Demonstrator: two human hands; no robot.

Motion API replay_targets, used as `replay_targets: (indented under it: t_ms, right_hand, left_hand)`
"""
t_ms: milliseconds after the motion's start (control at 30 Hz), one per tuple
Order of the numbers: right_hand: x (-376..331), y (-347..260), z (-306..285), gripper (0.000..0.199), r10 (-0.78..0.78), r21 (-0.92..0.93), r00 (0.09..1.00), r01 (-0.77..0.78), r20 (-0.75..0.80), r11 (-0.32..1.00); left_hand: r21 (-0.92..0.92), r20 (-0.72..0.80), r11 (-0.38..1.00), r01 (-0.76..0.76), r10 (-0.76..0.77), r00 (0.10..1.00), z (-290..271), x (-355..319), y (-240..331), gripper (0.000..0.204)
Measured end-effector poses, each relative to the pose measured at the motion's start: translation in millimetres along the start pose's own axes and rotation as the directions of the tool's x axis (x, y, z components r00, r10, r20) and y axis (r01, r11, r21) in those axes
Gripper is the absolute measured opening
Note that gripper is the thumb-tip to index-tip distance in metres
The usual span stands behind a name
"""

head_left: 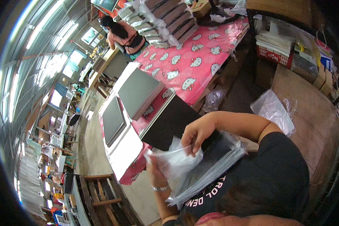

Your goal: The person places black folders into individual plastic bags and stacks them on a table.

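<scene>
Handling of clear plastic film beside a pink-covered table (201,69); clock directions are read from the film, with 12 o'clock at the top of the view. The clear plastic film (177,160), crumpled and translucent, lies between the person's two hands, in front of the dark shirt (252,177). The right hand (200,132), toward 1 o'clock, points downward, its thumb and fingers (195,144) pinched on the film. The left hand (156,174), toward 8 o'clock and wearing a bracelet (160,188), meets the film's outer edge; its fingers are partly veiled, and whether they are closed cannot be told. A pile of clear plastic sleeves (214,171) slants at 4 o'clock, close to the shirt. A black board (167,124) lies at 12 o'clock on the near part of the table. Grey boards (139,90) are stacked at 11 o'clock, with a smaller dark board (113,122) at 10 o'clock. Brown panels (164,22) with plastic wrapping are piled at the far end, toward 12 o'clock. A co-worker (122,34) appears at 11 o'clock, and a wooden pallet (107,202) at 8 o'clock.
</scene>
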State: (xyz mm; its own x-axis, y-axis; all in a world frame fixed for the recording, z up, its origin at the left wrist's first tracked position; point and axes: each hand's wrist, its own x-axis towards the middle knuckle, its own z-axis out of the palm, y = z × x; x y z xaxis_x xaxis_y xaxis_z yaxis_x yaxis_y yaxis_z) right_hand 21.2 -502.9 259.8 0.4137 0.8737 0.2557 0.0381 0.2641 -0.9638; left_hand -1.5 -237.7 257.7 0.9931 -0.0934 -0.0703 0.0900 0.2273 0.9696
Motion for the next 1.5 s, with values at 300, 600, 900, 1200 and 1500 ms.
replay_targets:
  t_ms: [300, 600, 900, 1200, 1500]
  right_hand:
    - [-17.0, 15.3, -6.9, 0.028, 0.018, 0.01, 0.979, -0.02, 0.203, 1.0]
    - [-29.8, -6.8, -6.3, 0.024, 0.291, -0.368, 0.955, -0.25, 0.058, 0.896]
    - [-15.1, 27.2, -19.4, 0.019, 0.101, 0.219, 0.911, -0.012, -0.399, 0.976]
    - [-35.3, 20.5, -42.4, 0.032, -0.211, 0.372, 0.779, 0.495, -0.59, 0.785]
    - [-10.4, 19.1, -83.9, 0.059, -0.373, -0.617, 0.592, -0.281, -0.715, 0.736]
  left_hand:
    - [-0.369, 0.392, 0.929, 0.034, 0.122, 0.912, -71.9, -12.8, 8.1, 0.039]
    - [-0.356, 0.448, 0.934, 0.043, 0.13, 0.885, -70.7, -11.8, 6.5, 0.045]
    - [0.044, 0.581, 0.997, 0.065, -0.079, 0.81, -99.2, 5.1, -22.7, 0.048]
    - [0.389, 0.485, 0.888, 0.244, -0.423, 0.766, -95.8, 12.1, -48.4, 0.05]
    - [0.379, -0.257, 0.921, -0.086, 0.194, 0.947, -64.1, 110.5, -35.6, 0.038]
